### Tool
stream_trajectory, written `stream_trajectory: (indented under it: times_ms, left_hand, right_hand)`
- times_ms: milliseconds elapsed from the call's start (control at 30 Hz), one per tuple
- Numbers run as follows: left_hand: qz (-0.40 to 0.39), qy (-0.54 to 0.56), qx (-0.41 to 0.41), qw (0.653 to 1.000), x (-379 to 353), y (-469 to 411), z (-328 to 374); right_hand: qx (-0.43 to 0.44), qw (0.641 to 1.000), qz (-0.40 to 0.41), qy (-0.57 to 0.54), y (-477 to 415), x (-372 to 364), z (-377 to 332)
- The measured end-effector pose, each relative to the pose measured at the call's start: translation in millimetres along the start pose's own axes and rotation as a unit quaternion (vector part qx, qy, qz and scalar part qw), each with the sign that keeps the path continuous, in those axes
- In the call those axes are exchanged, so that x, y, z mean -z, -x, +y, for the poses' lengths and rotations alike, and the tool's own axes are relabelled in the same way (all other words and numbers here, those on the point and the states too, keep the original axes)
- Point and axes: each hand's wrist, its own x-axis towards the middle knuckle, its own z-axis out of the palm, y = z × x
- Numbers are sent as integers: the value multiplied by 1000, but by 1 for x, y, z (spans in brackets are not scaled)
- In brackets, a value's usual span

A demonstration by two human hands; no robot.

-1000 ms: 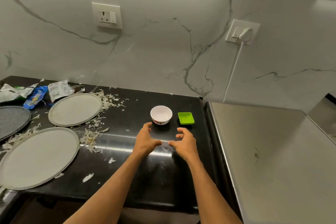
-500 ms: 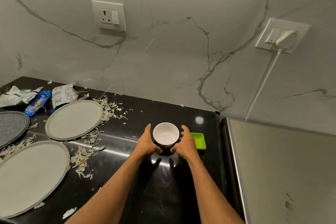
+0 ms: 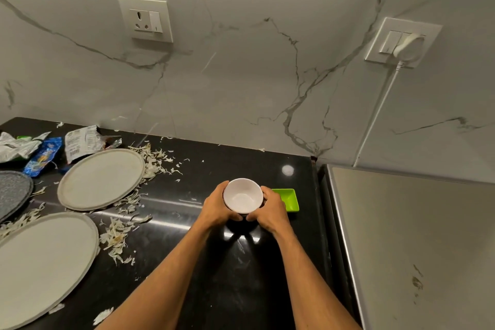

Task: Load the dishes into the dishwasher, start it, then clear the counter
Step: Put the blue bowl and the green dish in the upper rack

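1. Your left hand [image 3: 217, 207] and right hand [image 3: 272, 212] cup the small white bowl [image 3: 243, 195] from either side, over the right end of the black bench [image 3: 187, 254].
2. Your fingers [image 3: 224, 185] curl round the bowl's wall. Both thumbs lie at its near side, almost touching each other.
3. The bowl is upright, mouth up, with nothing showing inside. Your hands hide its base, so you cannot tell whether it sits on the bench or is lifted off it.
4. A small green dish [image 3: 291, 199] lies on the bench just beside your right hand, partly hidden behind it.
5. Well apart to the left lie the nearer pale plate [image 3: 40, 262], the farther pale plate [image 3: 100, 178] and a dark grey plate [image 3: 13, 193] at the edge of view.
6. Pale peel scraps [image 3: 117, 236] are strewn around and between the plates. Crumpled wrappers [image 3: 80, 140] lie behind them, near the wall.
7. A steel top [image 3: 401, 236] stands to the right of the bench, with a narrow gap between them.
8. On the marble wall, a socket [image 3: 146, 19] sits above the plates. A white plug [image 3: 407, 47] sits in a second socket, and its cord [image 3: 375, 115] runs down behind the steel top.
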Motion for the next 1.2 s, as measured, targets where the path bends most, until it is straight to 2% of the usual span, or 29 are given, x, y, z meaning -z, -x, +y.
stream_trajectory:
  times_ms: [133,300,433,633,800,1033,1200]
  left_hand:
    - [-20,44,-27,998,-2,13,10]
    - [-75,102,-95,987,-18,38,46]
    - [-128,109,-146,975,-46,70,57]
    - [-224,81,-167,957,-116,141,74]
    - [-337,71,-189,919,-181,207,100]
    - [-450,43,-229,862,-263,290,131]
    - [-468,46,-192,862,-330,346,146]
  right_hand:
    - [21,998,20,-59,20,19,-1]
    - [44,988,93,-114,54,56,1]
    - [48,979,155,-126,114,76,19]
    - [4,953,258,-157,220,108,74]
    - [-42,926,339,-162,312,148,121]
    - [-86,883,399,-233,421,193,186]
    - [-114,830,444,-318,474,221,242]
